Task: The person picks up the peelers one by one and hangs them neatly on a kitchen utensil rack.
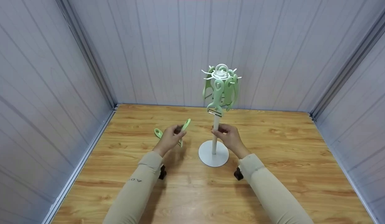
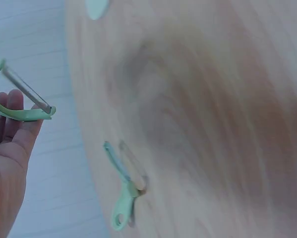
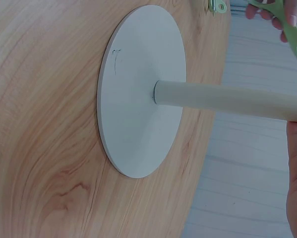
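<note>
My left hand point(image 1: 170, 139) holds a light green peeler point(image 1: 186, 124) just above the table, left of the stand. In the left wrist view, the blade and curved frame of this peeler point(image 2: 23, 115) show at the fingers. Another green peeler point(image 2: 124, 198) lies on the table below that hand, partly hidden by it in the head view. With thumb and fingers, my right hand point(image 1: 230, 137) grips the white pole point(image 1: 215, 140) of an upright stand. Several green peelers point(image 1: 218, 93) hang from hooks around the stand's top ring point(image 1: 220, 74).
The stand's round white base point(image 1: 208, 159) rests on the wood-grain table point(image 1: 192, 196). Pale panel walls point(image 1: 167, 53) close in the back and both sides. Black wrist devices point(image 1: 238, 173) sit under both cuffs.
</note>
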`<state>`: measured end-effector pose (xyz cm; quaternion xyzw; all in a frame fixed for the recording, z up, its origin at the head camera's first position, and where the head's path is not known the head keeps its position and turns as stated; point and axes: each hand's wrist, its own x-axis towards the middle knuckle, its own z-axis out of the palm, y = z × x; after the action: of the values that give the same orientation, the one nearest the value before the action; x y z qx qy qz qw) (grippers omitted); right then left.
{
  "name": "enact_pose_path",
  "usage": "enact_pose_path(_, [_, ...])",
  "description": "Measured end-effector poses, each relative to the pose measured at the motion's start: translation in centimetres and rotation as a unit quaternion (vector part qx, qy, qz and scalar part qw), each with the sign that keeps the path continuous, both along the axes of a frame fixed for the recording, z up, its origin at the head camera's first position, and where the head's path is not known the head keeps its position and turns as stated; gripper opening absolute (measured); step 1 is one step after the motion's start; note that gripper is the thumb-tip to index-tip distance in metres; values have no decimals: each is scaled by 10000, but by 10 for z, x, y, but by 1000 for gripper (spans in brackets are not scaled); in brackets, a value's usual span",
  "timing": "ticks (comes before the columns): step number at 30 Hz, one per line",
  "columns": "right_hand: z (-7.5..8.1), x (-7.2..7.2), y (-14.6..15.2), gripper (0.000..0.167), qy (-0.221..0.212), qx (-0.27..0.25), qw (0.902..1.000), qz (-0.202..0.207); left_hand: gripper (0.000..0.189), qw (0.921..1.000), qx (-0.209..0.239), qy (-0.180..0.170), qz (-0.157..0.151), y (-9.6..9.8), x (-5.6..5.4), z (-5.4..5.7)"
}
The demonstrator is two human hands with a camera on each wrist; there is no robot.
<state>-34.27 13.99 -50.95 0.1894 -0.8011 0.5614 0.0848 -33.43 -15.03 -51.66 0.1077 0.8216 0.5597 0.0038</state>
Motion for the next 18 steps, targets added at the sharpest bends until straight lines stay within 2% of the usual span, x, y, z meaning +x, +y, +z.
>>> enact_pose_path(12, [0,0,0,19,-27,16,10000,-49,39,9933,530,704,742,3,3,37])
enact_pose_path(18, [0,-1,-1,19,-10,0,10000,-62,38,9896,583,965,895,8,7,51])
